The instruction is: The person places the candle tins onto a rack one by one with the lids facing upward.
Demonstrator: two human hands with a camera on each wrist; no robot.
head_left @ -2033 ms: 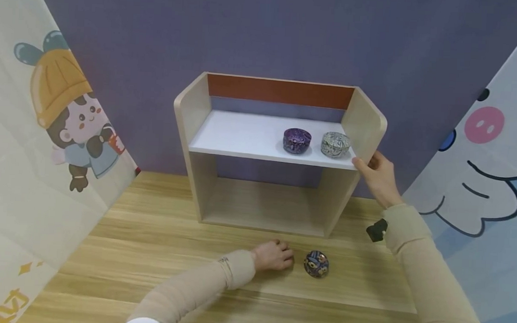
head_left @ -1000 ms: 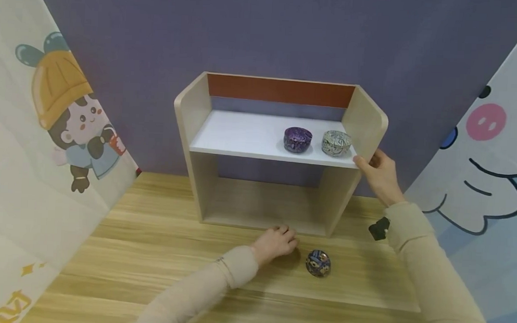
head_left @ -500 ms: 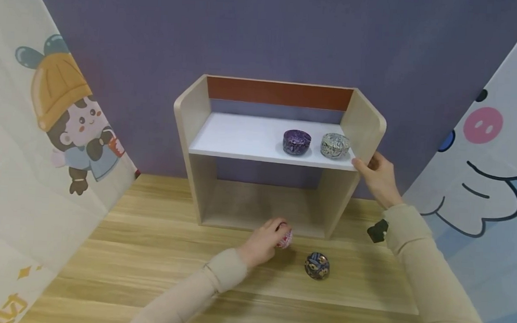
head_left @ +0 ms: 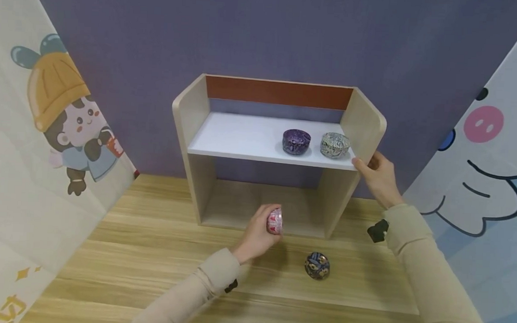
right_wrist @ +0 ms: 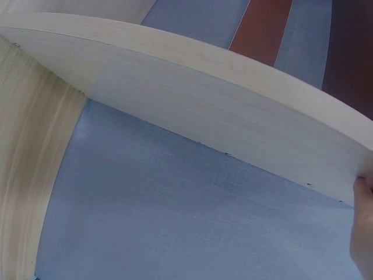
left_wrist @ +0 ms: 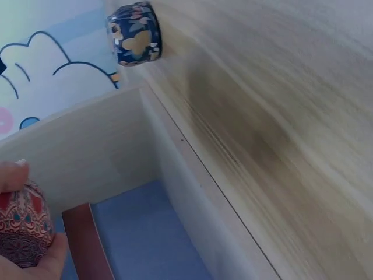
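Observation:
My left hand [head_left: 254, 237] holds a small round tin [head_left: 275, 221] with a pink, red and white pattern, tipped on its side just in front of the shelf's lower compartment. In the left wrist view, thumb and fingers curl round this patterned tin [left_wrist: 24, 224]. My right hand [head_left: 380, 180] grips the right side panel of the small wooden shelf [head_left: 238, 134], thumb at its front edge. On the white upper board sit a purple tin [head_left: 296, 142] and a grey-green patterned tin [head_left: 335, 145]. A dark blue floral tin [head_left: 317, 265] stands on the table, right of my left hand.
The shelf stands on a wood-grain table [head_left: 150, 253] against a blue-grey backdrop [head_left: 290, 33]. Printed cartoon sheets hang at left and right. A small black object [head_left: 377, 231] shows beside my right sleeve.
My left hand has picked the pink patterned tin up off the table and moved it left and up toward the shelf, turning it sideways. My right hand stays on the side panel.

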